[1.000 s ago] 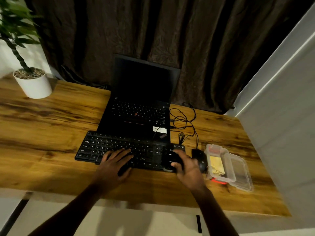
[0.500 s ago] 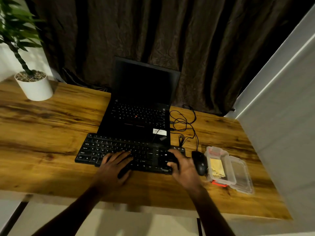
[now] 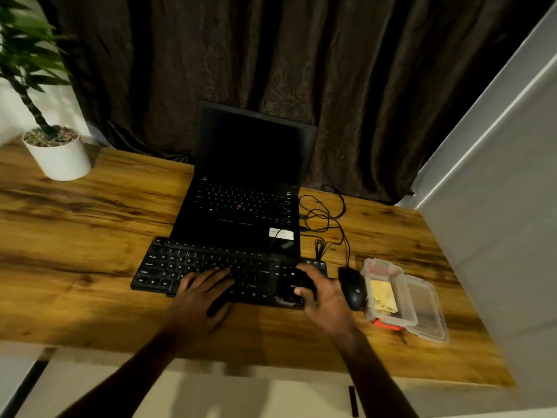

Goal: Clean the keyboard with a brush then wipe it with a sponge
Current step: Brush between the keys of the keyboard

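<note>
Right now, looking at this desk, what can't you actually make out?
- Head view: what the right hand grips over the keyboard is dark and blurred; brush unconfirmed.
- Keys beneath the left hand are covered.
- Yellow item in the clear container: too small to call a sponge.
- Plant top is cut off by the frame edge.

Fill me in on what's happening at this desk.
A person is working on the keyboard. The left hand lies flat on its keys; the right hand grips a dark thing, probably the brush, over its right end. A mouse and an open container with something yellow inside sit to the right.
</note>
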